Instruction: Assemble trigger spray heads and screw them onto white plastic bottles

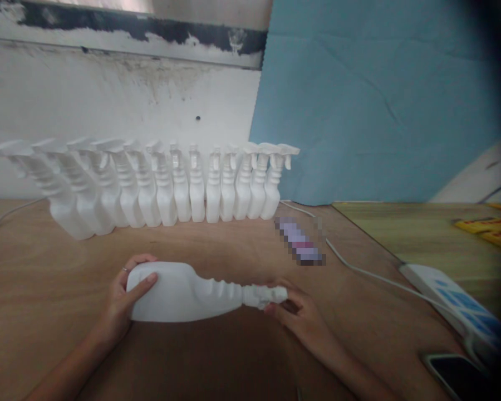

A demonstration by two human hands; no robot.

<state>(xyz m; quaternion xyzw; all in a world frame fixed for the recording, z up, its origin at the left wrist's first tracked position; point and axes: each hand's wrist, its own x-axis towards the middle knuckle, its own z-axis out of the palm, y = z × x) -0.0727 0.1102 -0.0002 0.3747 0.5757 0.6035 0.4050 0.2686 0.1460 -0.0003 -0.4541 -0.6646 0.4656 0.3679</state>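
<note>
Over the wooden desk, a white spray bottle is held sideways, fingers of the left hand clasping its base and those of the right hand pinching its spray head, apparently mid-adjustment, where any twist calls for a steady bottle.

On the wooden table, see spray bottles at eleven o'clock, pixelated object at two, dark-screened device at four.

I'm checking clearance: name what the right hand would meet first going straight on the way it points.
The trigger spray head the right hand touches; beyond it, probably the row of white spray bottles, though depth is unclear.
</note>
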